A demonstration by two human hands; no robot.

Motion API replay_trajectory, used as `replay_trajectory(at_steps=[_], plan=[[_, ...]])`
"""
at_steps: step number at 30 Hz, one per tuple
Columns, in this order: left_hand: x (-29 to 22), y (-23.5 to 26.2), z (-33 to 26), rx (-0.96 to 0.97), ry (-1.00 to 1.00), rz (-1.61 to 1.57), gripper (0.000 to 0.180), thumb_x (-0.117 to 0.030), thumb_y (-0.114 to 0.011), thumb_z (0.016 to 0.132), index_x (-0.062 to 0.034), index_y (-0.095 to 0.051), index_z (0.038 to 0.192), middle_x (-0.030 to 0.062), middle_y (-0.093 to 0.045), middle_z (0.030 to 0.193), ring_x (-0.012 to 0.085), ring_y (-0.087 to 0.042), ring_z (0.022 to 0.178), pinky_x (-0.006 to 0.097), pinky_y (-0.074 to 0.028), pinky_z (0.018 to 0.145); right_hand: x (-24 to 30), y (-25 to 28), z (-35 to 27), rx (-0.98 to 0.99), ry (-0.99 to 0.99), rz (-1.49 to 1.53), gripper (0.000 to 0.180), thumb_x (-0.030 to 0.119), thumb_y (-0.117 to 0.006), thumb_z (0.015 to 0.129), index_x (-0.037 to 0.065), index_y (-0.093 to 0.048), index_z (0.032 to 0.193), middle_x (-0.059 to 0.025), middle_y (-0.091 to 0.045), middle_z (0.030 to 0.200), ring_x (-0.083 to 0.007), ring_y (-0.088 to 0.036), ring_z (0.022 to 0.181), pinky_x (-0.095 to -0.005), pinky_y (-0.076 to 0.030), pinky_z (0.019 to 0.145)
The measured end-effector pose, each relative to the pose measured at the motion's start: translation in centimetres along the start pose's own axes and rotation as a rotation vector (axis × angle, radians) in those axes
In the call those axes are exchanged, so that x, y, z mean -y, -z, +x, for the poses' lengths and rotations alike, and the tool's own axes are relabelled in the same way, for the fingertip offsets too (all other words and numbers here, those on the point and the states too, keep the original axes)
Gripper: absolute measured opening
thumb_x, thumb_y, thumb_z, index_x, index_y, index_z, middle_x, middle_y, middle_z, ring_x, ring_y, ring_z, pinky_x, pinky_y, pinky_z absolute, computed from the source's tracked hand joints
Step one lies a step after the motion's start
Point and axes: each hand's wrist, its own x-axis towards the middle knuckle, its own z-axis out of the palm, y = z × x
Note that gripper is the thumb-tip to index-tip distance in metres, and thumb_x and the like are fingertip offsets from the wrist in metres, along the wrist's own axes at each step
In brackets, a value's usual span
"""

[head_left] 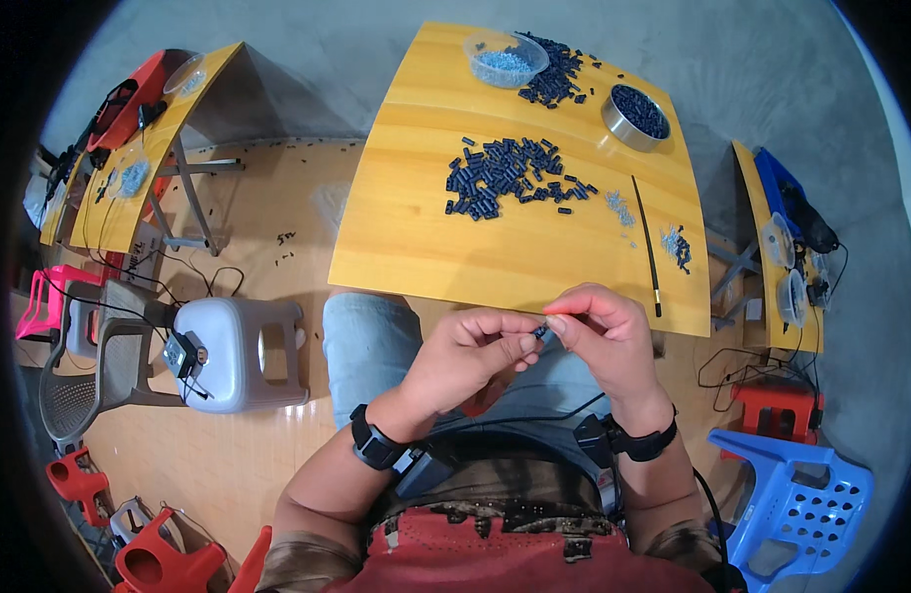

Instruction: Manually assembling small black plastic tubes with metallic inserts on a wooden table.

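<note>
My left hand (475, 358) pinches a small dark cylindrical piece (540, 332) between thumb and fingertips, just off the table's near edge and above my lap. Right beside it, the thumb and forefinger of my right hand (610, 341) close together at the end of that piece; whatever they hold is too small to make out. On the yellow table (406, 247) lies a loose heap of similar dark pieces (500, 173). Small silvery parts (620, 208) are scattered to its right. A thin black rod with a brass-coloured end (649, 252) lies beside them.
A clear tub of bluish-silver bits (505, 65), a second dark heap (554, 84) and a metal bowl of dark pieces (636, 117) stand at the table's far side. A grey stool (240, 351) is at left, a blue plastic chair (796, 494) at right. Cables cross the floor.
</note>
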Motion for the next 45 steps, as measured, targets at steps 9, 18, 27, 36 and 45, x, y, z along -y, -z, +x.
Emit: replay_trajectory(at_steps=[9, 18, 27, 36, 45], plan=[[0.3, 0.9, 0.1, 0.02, 0.113, -0.141, 0.017, -0.009, -0.06, 0.089, 0.0011, -0.063, 0.102, 0.0059, -0.065, 0.087, 0.0096, -0.06, 0.075, 0.021, -0.05, 0.069, -0.7, -0.8, 0.2, -0.017, -0.036, 0.029, 0.007, 0.001, -0.064, 0.082, -0.001, -0.064, 0.089, -0.0016, -0.063, 0.083, -0.0053, -0.057, 0.075, -0.0186, -0.045, 0.066], [0.6, 1.2, 0.3, 0.031, 0.117, -0.145, 0.015, -0.01, -0.059, 0.089, -0.0006, -0.062, 0.1, 0.0059, -0.065, 0.088, 0.0097, -0.06, 0.074, 0.022, -0.05, 0.069, -0.5, -0.5, 0.3, -0.069, -0.046, 0.037, 0.009, -0.001, -0.063, 0.082, -0.001, -0.063, 0.091, -0.0023, -0.063, 0.085, -0.0065, -0.058, 0.078, -0.02, -0.046, 0.069], [0.7, 1.8, 0.4, 0.12, 0.206, -0.317, 0.018, -0.012, -0.057, 0.09, 0.001, -0.06, 0.103, 0.0087, -0.065, 0.088, 0.0126, -0.062, 0.074, 0.025, -0.052, 0.069, -0.9, -0.6, -0.1, -0.036, -0.099, 0.165, 0.009, 0.0, -0.063, 0.083, -0.001, -0.063, 0.092, -0.0024, -0.062, 0.086, -0.0074, -0.056, 0.079, -0.0209, -0.045, 0.071], [0.9, 2.1, 0.3, 0.151, 0.213, -0.331, 0.018, -0.012, -0.059, 0.089, 0.0004, -0.062, 0.102, 0.0072, -0.065, 0.086, 0.0116, -0.062, 0.074, 0.025, -0.051, 0.068, -0.9, -0.7, -0.3, 0.01, -0.071, 0.169, 0.009, -0.001, -0.063, 0.083, -0.002, -0.063, 0.092, -0.0036, -0.062, 0.085, -0.0081, -0.057, 0.079, -0.0211, -0.046, 0.071], [0.9, 2.4, 0.0, 0.162, 0.264, -0.421, 0.02, -0.012, -0.059, 0.089, 0.0006, -0.061, 0.103, 0.0087, -0.065, 0.088, 0.0128, -0.063, 0.076, 0.025, -0.052, 0.069, -1.0, -1.0, -0.5, 0.044, -0.082, 0.231, 0.01, -0.001, -0.062, 0.083, -0.002, -0.063, 0.093, -0.004, -0.062, 0.085, -0.0086, -0.058, 0.078, -0.0211, -0.047, 0.071]])
